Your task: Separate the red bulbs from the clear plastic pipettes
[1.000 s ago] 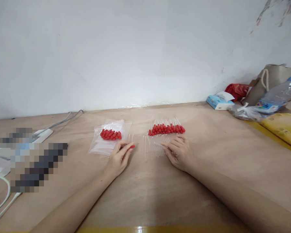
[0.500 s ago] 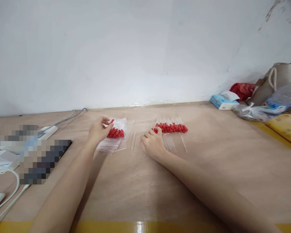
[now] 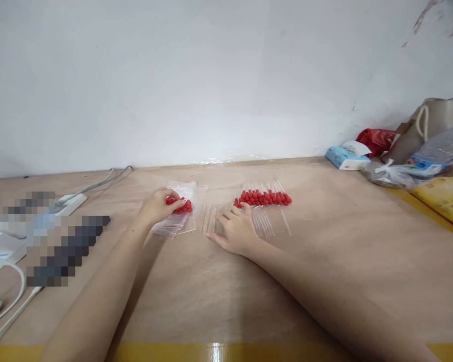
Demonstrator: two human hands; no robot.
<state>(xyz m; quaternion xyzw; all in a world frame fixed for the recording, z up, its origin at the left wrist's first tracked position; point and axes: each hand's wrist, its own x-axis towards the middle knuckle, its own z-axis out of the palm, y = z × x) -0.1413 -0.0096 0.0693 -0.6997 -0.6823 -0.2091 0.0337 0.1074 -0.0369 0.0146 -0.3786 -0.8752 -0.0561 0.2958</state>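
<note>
Head view shows your left hand [image 3: 156, 206] lying on the clear plastic bag [image 3: 175, 221], its fingers curled among the loose red caps [image 3: 181, 205] piled there; whether a cap is pinched between them cannot be told. Your right hand [image 3: 234, 230] rests flat and open on the table [image 3: 226, 291], fingers spread over a few bare clear tubes [image 3: 208, 219], holding nothing. Just beyond that hand lies a row of tubes fitted with red caps [image 3: 263, 198], with more bare tubes [image 3: 264, 221] beside it. Out at the left edge sit a white power strip [image 3: 71, 203] and its cables. At the far right, against the wall, are a blue tissue pack [image 3: 343, 157], a red bag [image 3: 376, 140] and a plastic water bottle [image 3: 438, 150].
</note>
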